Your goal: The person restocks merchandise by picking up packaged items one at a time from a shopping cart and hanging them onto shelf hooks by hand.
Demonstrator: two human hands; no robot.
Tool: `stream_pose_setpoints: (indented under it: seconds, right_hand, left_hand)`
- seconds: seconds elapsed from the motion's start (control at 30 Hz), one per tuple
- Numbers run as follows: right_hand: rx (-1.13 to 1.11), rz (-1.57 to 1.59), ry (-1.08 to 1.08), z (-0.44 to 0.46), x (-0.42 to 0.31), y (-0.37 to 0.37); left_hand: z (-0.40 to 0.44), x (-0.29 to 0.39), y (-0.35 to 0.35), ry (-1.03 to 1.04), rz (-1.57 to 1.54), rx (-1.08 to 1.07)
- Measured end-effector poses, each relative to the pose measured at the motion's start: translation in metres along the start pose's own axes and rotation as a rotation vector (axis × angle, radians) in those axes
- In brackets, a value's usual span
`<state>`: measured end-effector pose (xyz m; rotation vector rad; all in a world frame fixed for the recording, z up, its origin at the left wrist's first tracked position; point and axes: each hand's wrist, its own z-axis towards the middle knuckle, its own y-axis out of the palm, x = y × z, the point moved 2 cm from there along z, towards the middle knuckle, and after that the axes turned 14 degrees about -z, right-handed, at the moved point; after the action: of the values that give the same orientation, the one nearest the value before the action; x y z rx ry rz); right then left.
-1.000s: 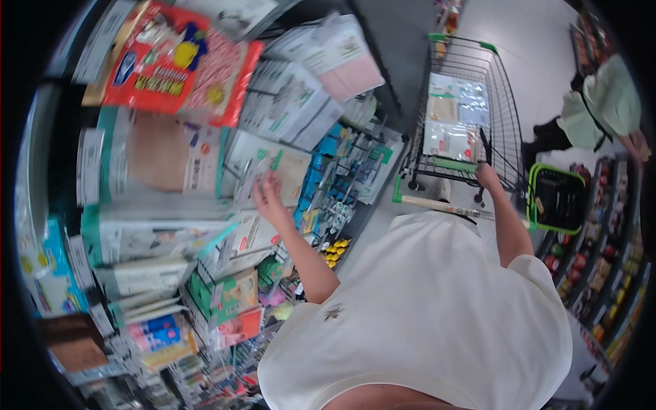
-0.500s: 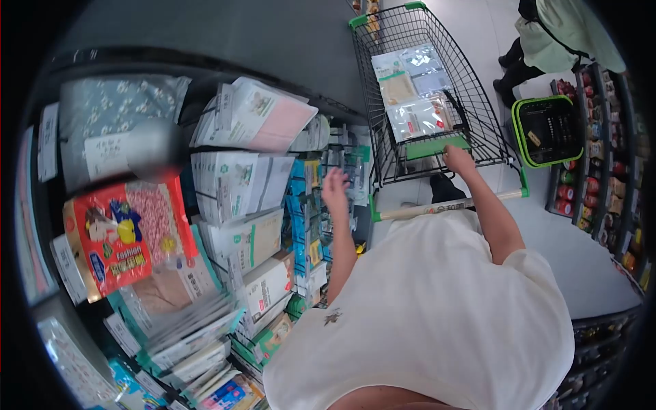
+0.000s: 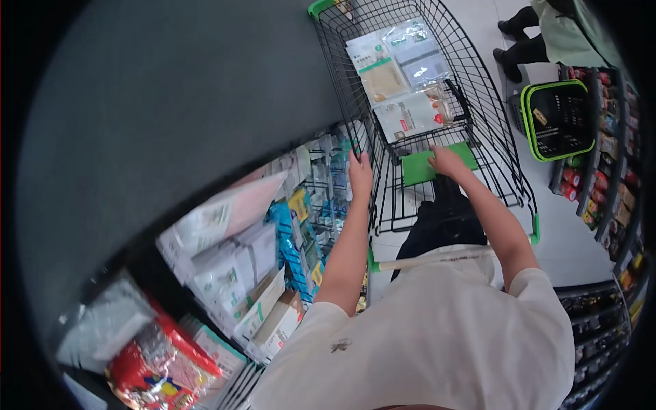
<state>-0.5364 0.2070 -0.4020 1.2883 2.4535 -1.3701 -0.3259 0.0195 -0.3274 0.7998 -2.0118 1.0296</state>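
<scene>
The wire shopping cart (image 3: 489, 113) with green corners stands in front of me. My left hand (image 3: 360, 179) is closed on the upper rim of its left side. My right hand (image 3: 447, 164) is at the green seat panel (image 3: 417, 169) inside the cart, fingers bent over the panel; the fingertips are partly hidden. Flat packs lie in the basket beyond: a pack with a beige panel (image 3: 384, 82), a clear pack with pale contents (image 3: 424, 67) and a white pack with a red mark (image 3: 407, 121). The cart's handlebar (image 3: 437, 258) runs across my waist.
Shelves to my left hold hanging flat packs (image 3: 236, 270) and a red bag (image 3: 160, 365). On the right, a black basket with a green rim (image 3: 526, 130) sits beside shelves of packaged goods (image 3: 608, 147). Another person (image 3: 570, 41) stands at the upper right.
My left hand has moved from in front of the shelf onto the cart's left rim. My right hand stays at the green panel. The view has turned, leaving the shelf packs lower.
</scene>
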Motion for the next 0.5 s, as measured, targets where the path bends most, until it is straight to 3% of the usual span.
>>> stream_pose_setpoints:
  seconds: [0.13, 0.3, 0.33, 0.4, 0.5]
  right_hand:
    - [0.039, 0.357, 0.054, 0.126, 0.012, 0.025]
    - [0.121, 0.745, 0.373, 0.267, 0.025, 0.056]
    - [0.151, 0.675, 0.386, 0.284, 0.021, 0.056]
    - [0.215, 0.541, 0.418, 0.309, 0.015, 0.059]
    - [0.127, 0.380, 0.507, 0.328, 0.006, 0.049]
  left_hand:
    - [0.000, 0.011, 0.005, -0.076, 0.044, 0.016]
    - [0.002, 0.004, 0.008, -0.135, 0.025, 0.057]
    - [0.001, 0.014, 0.012, -0.199, -0.104, 0.084]
    - [0.004, 0.011, 0.010, -0.250, -0.073, 0.044]
    - [0.005, 0.006, 0.009, -0.293, -0.063, 0.021]
